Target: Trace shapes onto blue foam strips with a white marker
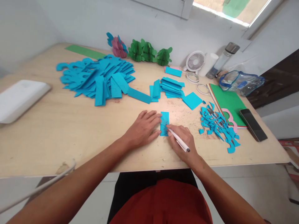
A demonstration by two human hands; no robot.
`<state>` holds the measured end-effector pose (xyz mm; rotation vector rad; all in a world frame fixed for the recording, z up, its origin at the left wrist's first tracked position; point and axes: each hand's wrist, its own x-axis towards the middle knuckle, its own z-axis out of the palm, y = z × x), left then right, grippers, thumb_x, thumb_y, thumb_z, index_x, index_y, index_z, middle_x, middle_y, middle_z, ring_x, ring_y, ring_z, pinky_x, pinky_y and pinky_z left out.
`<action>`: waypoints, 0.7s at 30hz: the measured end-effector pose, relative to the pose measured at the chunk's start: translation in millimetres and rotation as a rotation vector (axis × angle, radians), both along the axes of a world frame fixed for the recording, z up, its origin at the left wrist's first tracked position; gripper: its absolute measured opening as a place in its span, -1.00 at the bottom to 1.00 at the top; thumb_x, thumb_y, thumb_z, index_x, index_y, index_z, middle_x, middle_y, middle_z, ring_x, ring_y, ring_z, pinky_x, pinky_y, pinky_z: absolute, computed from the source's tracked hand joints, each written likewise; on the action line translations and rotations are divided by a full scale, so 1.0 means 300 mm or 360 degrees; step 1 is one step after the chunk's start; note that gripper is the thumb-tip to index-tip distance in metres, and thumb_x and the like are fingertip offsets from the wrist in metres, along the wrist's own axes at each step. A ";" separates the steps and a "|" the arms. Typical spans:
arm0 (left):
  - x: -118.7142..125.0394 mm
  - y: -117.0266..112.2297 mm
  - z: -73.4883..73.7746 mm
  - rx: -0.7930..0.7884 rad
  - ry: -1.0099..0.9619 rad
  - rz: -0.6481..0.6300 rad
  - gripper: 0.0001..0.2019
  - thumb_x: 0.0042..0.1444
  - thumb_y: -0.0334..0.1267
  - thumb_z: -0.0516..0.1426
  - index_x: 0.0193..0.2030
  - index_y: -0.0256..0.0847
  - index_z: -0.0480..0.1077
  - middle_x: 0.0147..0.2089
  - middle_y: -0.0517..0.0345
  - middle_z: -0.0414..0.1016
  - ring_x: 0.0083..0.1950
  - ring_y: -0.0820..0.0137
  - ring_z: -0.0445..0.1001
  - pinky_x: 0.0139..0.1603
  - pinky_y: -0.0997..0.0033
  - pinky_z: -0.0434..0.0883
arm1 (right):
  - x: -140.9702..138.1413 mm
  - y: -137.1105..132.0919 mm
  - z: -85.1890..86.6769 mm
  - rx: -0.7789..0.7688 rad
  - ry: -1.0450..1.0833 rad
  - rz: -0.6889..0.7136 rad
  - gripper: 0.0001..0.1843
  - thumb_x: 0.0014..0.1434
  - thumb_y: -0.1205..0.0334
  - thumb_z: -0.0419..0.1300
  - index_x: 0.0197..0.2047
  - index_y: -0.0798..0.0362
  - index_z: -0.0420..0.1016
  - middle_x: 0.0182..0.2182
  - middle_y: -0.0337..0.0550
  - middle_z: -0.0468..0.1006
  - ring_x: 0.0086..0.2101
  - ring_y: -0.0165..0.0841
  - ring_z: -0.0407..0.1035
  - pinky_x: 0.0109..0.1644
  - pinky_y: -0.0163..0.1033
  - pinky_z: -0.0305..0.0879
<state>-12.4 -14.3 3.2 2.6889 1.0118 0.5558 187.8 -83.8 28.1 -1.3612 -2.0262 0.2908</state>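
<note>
A small upright rectangle of blue paper (164, 119) lies flat on the wooden table, with faint drawn lines on it. My left hand (146, 128) rests flat to its left, fingers stretched out and fingertips at the paper's edge. On the other side, my right hand (181, 141) is closed round a white pen (178, 140) with a dark end, its tip down at the paper's right part. Beyond my hands lie a stack of folded blue papers (171, 87) and a single blue square (192, 100).
A large heap of blue cutouts (93, 77) covers the back left. Blue scraps (217, 121), a green sheet (235, 102) and a phone (253, 124) lie right. Along the wall stand green paper shapes (142, 51), a small fan (195, 61) and a bottle (223, 60). A white device (22, 96) sits left.
</note>
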 end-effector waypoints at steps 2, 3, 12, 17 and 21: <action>0.001 -0.001 0.004 -0.0003 -0.0014 0.0003 -0.65 0.23 -0.18 -0.03 0.08 -0.25 0.35 0.28 -0.13 0.38 0.35 0.03 0.20 0.34 -0.14 0.09 | -0.001 0.000 -0.002 0.0023 -0.0030 0.0005 -0.74 0.31 0.31 0.06 -0.01 0.04 0.51 -0.23 -0.04 0.66 -0.23 -0.21 0.51 -0.09 -0.08 0.32; 0.001 -0.002 0.007 -0.0006 -0.0023 0.0003 -0.65 0.23 -0.18 -0.02 0.08 -0.24 0.35 0.27 -0.12 0.38 0.35 0.04 0.20 0.34 -0.14 0.09 | -0.002 0.000 -0.003 0.0027 -0.0036 0.0005 -0.74 0.31 0.31 0.06 -0.01 0.04 0.51 -0.23 -0.04 0.66 -0.22 -0.21 0.51 -0.09 -0.08 0.32; 0.000 -0.003 0.020 -0.0007 -0.0001 -0.0005 -0.70 0.24 -0.19 -0.02 0.02 -0.16 0.40 0.28 -0.06 0.38 0.33 0.06 0.23 0.32 -0.13 0.13 | 0.005 0.006 0.003 -0.0183 0.0164 -0.0051 -0.76 0.31 0.23 0.09 -0.03 -0.02 0.52 -0.21 -0.08 0.66 -0.21 -0.21 0.52 -0.03 -0.04 0.34; -0.001 -0.004 0.019 -0.0002 -0.0005 0.0003 -0.70 0.23 -0.19 -0.01 0.04 -0.16 0.40 0.29 -0.06 0.37 0.34 0.06 0.22 0.32 -0.11 0.13 | -0.009 0.037 0.010 -0.0447 0.0677 -0.0104 -0.81 0.29 0.20 0.10 -0.13 0.00 0.52 -0.24 -0.11 0.64 -0.21 -0.26 0.52 -0.11 -0.15 0.40; -0.002 -0.004 0.022 0.0005 -0.0016 0.0003 -0.70 0.24 -0.19 -0.01 0.04 -0.15 0.39 0.28 -0.05 0.38 0.35 0.07 0.22 0.33 -0.10 0.13 | -0.030 0.065 0.002 -0.0542 0.0757 -0.0126 -0.87 0.24 0.19 0.13 -0.23 0.01 0.49 -0.37 -0.19 0.59 -0.40 -0.35 0.44 -0.32 -0.25 0.34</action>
